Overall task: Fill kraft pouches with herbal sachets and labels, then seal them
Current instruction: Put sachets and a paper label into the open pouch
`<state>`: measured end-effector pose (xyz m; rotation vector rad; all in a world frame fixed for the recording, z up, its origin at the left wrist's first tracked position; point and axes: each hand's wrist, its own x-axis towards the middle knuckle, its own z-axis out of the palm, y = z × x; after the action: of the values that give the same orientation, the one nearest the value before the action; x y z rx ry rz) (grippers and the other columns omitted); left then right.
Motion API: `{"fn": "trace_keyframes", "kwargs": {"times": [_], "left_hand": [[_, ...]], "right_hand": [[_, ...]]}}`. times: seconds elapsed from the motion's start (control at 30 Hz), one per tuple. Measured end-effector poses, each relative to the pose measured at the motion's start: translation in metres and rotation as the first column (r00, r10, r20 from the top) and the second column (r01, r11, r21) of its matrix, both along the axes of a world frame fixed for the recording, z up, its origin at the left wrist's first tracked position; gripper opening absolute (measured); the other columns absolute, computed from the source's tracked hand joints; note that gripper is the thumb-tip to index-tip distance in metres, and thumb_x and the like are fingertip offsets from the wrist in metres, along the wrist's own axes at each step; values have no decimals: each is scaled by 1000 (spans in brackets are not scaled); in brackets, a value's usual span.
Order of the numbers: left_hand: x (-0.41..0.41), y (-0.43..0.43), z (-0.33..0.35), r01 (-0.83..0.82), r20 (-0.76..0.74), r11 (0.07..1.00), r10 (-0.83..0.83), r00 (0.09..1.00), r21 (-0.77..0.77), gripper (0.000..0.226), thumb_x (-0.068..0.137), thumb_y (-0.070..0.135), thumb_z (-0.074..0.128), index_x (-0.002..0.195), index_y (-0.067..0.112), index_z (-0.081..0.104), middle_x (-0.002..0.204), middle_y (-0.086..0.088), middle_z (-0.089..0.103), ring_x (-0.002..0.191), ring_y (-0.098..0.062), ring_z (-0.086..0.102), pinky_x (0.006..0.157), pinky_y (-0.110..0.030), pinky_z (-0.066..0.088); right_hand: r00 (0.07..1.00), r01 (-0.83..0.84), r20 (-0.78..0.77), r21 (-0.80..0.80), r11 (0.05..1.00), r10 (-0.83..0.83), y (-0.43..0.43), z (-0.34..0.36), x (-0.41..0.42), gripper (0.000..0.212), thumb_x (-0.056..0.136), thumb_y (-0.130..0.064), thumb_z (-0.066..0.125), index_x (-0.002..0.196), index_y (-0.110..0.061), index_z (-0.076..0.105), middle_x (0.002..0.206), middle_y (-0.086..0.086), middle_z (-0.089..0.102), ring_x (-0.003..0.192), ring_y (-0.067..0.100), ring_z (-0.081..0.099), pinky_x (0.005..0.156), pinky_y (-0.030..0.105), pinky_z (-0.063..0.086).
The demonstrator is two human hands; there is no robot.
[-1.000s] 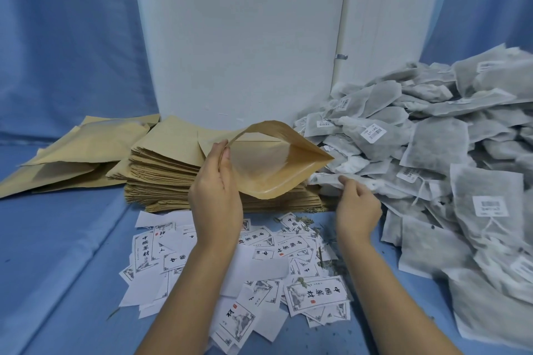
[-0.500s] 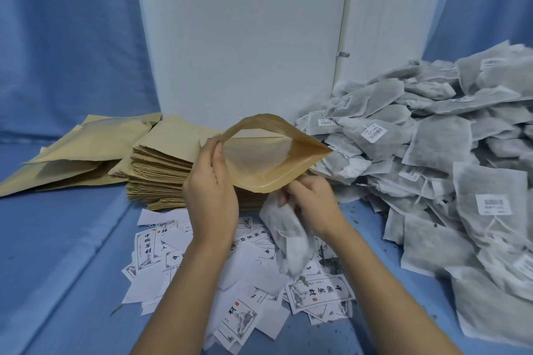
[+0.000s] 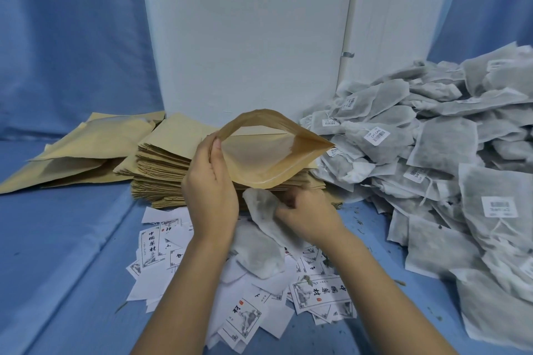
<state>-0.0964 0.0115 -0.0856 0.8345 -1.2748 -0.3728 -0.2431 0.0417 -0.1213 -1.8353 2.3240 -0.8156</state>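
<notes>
A heap of sachets (image 3: 432, 158) lay at the right, a stack of flat kraft pouches (image 3: 167, 164) far centre, and labels (image 3: 320, 294) scattered near. The left hand (image 3: 210, 190) gripped one open pouch (image 3: 268, 158) by its rim. The right hand (image 3: 308, 216) pinched a sachet (image 3: 262, 210) just below its mouth. Nothing showed inside the pouch, so filling, labelling and sealing all remained.

Matt kraft-paper pouch (image 3: 268, 153), fibrous grey mesh sachets (image 3: 444, 153), smooth white paper labels (image 3: 320, 294), blue cloth (image 3: 72, 253).

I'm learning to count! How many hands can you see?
2. The left hand grips the open pouch by its rim; the right hand holds a sachet just below it.
</notes>
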Motion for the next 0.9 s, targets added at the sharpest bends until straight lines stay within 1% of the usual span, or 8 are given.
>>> {"fn": "trace_keyframes", "kwargs": {"times": [0.1, 0.2, 0.3, 0.4, 0.53, 0.7, 0.8, 0.9], "left_hand": [[1, -1, 0, 3, -1, 1000, -3, 1000, -5, 33, 101, 25, 39, 117, 9, 63, 101, 7, 63, 90, 3, 51, 74, 1, 34], [1, -2, 0, 2, -8, 1000, -2, 1000, 7, 32, 101, 24, 40, 118, 9, 63, 102, 7, 63, 91, 2, 51, 75, 0, 34], [3, -2, 1, -10, -12, 1000, 10, 1000, 21, 33, 102, 24, 40, 119, 8, 62, 107, 1, 67, 95, -5, 55, 78, -6, 37], [4, -3, 1, -24, -14, 999, 24, 1000, 31, 34, 102, 25, 39, 119, 8, 62, 109, -4, 68, 98, -11, 57, 80, -14, 39], [5, -4, 0, -26, -13, 999, 26, 1000, 33, 32, 102, 24, 40, 119, 9, 63, 106, -3, 68, 93, -9, 57, 77, -13, 38], [6, -4, -1, -30, -11, 999, 30, 999, 23, 32, 101, 24, 40, 117, 10, 64, 102, -1, 68, 87, -5, 55, 72, -12, 37], [7, -4, 0, -38, -11, 999, 39, 999, 13, 33, 101, 24, 40, 118, 8, 63, 102, 2, 65, 87, 2, 51, 73, -2, 35], [7, -4, 0, -52, -17, 999, 53, 998, 9, 33, 101, 23, 40, 119, 7, 63, 106, -3, 68, 92, -6, 55, 76, -7, 36]], "right_hand": [[992, -36, 126, 122, 992, 21, -1, -5, -1, 39, 80, -44, 55, 105, -14, 51, 93, 2, 59, 88, 24, 55, 68, 33, 44], [996, -46, 81, 76, 996, 40, -3, -6, 2, 37, 78, -40, 62, 98, -12, 50, 86, 0, 54, 90, 25, 51, 66, 29, 36], [958, -66, 281, 50, 997, 49, -3, 2, 3, 29, 78, -33, 65, 89, -7, 58, 81, 2, 55, 80, 22, 52, 59, 30, 36], [794, -68, 606, 6, 998, 50, 1, 13, 2, 23, 79, -30, 68, 70, -13, 55, 70, -1, 56, 67, 17, 53, 58, 29, 38], [481, -129, 875, 6, 992, 58, 5, 19, 5, 23, 80, -25, 70, 89, -4, 71, 89, 13, 73, 81, 26, 69, 79, 38, 53], [738, -76, 670, 204, 976, -82, 5, 14, 29, 39, 85, -42, 60, 99, -6, 64, 94, 6, 67, 84, 20, 63, 65, 27, 45], [887, -13, 448, 261, 965, -109, -1, 7, 38, 57, 91, -46, 49, 130, -4, 47, 130, 16, 49, 119, 31, 49, 85, 32, 39], [940, 26, 316, 304, 952, -127, -2, 5, 47, 70, 90, -56, 44, 140, -8, 33, 141, 19, 34, 131, 36, 35, 101, 41, 34]]}}
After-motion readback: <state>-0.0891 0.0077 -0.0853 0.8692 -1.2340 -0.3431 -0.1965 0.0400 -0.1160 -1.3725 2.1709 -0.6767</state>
